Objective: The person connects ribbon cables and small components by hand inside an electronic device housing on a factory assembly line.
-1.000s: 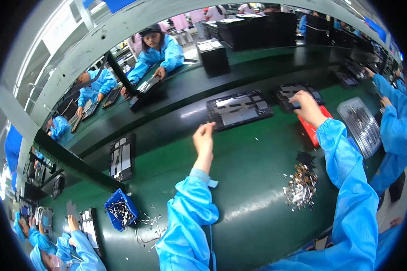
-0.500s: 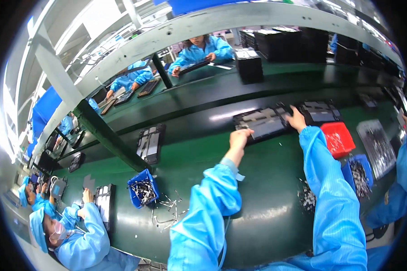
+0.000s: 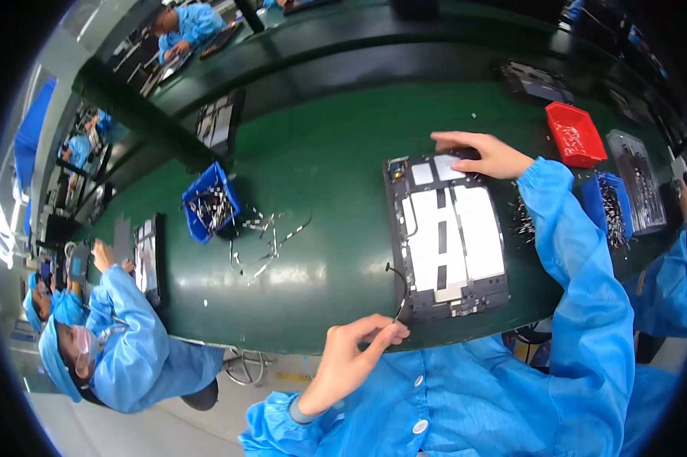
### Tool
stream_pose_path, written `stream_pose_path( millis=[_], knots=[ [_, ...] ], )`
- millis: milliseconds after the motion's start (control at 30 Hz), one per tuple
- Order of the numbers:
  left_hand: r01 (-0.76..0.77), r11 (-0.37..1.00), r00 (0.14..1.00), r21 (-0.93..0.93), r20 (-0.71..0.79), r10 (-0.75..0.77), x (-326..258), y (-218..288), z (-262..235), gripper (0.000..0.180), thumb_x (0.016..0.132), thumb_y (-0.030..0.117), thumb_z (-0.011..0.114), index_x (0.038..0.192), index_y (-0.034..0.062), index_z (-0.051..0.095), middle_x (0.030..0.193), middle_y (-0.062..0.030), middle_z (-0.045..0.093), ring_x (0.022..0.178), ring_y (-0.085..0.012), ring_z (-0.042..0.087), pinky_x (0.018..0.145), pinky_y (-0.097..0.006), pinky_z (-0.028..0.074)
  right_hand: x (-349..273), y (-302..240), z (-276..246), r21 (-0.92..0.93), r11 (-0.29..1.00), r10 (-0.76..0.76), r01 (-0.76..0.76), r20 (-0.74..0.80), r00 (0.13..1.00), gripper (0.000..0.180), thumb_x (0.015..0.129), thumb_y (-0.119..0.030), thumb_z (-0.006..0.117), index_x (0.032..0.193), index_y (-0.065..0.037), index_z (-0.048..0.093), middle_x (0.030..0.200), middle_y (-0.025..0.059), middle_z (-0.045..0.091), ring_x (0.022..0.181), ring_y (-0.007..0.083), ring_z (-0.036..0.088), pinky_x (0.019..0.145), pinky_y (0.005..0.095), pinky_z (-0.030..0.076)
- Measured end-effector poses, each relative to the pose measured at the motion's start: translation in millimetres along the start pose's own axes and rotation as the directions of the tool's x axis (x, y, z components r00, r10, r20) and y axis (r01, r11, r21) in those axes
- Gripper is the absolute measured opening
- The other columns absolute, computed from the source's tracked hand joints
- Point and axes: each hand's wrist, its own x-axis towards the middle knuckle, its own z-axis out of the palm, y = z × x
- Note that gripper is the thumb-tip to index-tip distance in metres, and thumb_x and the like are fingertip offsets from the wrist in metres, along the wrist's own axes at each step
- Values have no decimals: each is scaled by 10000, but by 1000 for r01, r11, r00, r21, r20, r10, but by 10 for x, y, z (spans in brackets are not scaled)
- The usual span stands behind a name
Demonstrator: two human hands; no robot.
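Observation:
A black tablet-like device [image 3: 471,228] with silver battery panels lies on the green bench in front of me, its inner side up. My left hand [image 3: 356,352] is pinched on a thin black cable [image 3: 401,293] at the device's near left corner; the cable curves up along the left edge. Whether its lower end is still fixed to the device I cannot tell. Over the far edge rests my right hand [image 3: 490,154], thumb and fingers apart, with the fingertips above the small silver panels.
Loose cable strips [image 3: 271,236] lie left of the device, beside a blue bin [image 3: 229,190] of small parts. To the right are a red bin [image 3: 579,141], another blue bin [image 3: 624,199] and a clear tray [image 3: 625,156]. A co-worker [image 3: 134,327] sits at left.
The device has come from the far side of the bench to the near edge and now lies lengthwise before me. My left hand has left its edge and taken the cable; the view tilts lower.

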Motion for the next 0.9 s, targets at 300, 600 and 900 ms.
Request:
stream_pose_path(
  millis=[300, 600, 900],
  knots=[
    [-261, 965, 961, -11, -96, 259, 355, -117, 216, 123, 906, 94, 635, 955, -13, 670, 808, -148, 690, 711, -288, 668, 629, -342, 529, -868, -1201, 1278, -192, 949, -269, 250, -80, 960, 367, 803, 65, 653, 1140, -71, 703, 963, 89, 640, 831, 213, 685, 729, 312, 583],
    [-427, 593, 793, 683, -33, 608, 550, -138, -241, 213, 744, 56, 733, 948, 12, 691, 889, -87, 691, 811, -244, 660, 660, -331, 506, -416, -919, 1215, 486, 856, 252, -176, -95, 963, 214, 851, 39, 673, 1059, 14, 718, 821, 74, 674, 774, 92, 645, 628, 175, 491],
    [-423, 269, 723, 865, 144, 676, 823, -310, -334, 311, 681, 63, 730, 989, 33, 699, 994, -69, 692, 878, -202, 659, 673, -291, 502, -208, -816, 1227, 247, 930, 315, -274, -143, 938, 310, 810, -7, 739, 1113, 10, 681, 744, 27, 646, 645, 48, 607, 596, 184, 515]
  ],
)
